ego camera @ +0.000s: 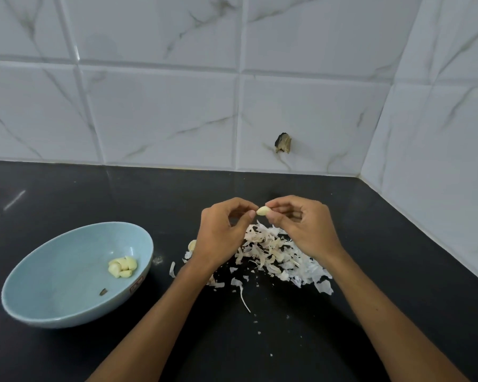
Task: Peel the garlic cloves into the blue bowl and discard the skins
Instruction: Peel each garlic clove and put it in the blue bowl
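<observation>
Well left of the grip, the blue bowl is kept in reach for peeled cloves; just beneath the grip, skins are heaped where scraps fall. One clove is pinched between curled fingertips of left hand and right hand.

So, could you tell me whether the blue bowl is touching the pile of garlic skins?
Apart. The head view shows a strip of bare black counter between the blue bowl and the nearest garlic skins.
</observation>
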### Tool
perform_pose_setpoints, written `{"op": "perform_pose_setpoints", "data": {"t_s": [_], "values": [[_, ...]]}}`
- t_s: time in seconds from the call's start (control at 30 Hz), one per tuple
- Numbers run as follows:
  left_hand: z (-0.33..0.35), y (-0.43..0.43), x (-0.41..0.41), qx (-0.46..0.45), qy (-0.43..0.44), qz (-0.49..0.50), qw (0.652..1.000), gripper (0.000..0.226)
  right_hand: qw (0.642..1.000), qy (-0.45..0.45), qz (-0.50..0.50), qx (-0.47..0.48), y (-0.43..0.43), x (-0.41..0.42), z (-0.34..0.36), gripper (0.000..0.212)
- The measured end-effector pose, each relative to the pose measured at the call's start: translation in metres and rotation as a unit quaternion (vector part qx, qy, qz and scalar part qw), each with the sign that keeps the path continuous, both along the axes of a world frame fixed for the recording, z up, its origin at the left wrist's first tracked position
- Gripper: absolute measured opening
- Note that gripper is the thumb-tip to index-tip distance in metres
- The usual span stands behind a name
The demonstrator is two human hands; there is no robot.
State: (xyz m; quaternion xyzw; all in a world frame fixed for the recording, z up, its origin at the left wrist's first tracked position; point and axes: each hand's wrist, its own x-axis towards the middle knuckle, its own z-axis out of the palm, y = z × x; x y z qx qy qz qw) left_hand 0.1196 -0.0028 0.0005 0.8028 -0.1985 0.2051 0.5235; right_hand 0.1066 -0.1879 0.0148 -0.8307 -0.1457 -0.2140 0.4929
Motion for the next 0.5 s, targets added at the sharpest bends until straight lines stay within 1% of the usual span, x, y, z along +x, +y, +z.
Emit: {"op": "perform_pose_setpoints", "data": {"t_s": [0.13,0.2,0.3,0.4,0.5], "values": [[0.011,0.021,-0.024,0.006,0.003,0.041,0.999,0.012,0.999,0.011,0.022,0.039,0.019,-0.012,0.000,0.016],[0.021,0.040,-0.033,0.006,0.019,0.047,0.999,0.010,0.999,0.015,0.042,0.024,0.031,-0.015,0.004,0.016],[0.037,0.073,-0.047,-0.028,0.050,0.050,0.997,0.006,0.996,0.024,0.082,0.010,0.050,-0.019,0.014,0.016],[0.047,0.107,-0.054,-0.026,0.046,0.091,0.994,0.005,0.991,0.037,0.126,-0.016,0.075,-0.022,0.025,0.013],[0.050,0.141,-0.057,-0.020,0.063,0.121,0.991,0.005,0.985,0.044,0.161,-0.042,0.104,-0.022,0.037,0.012]]}}
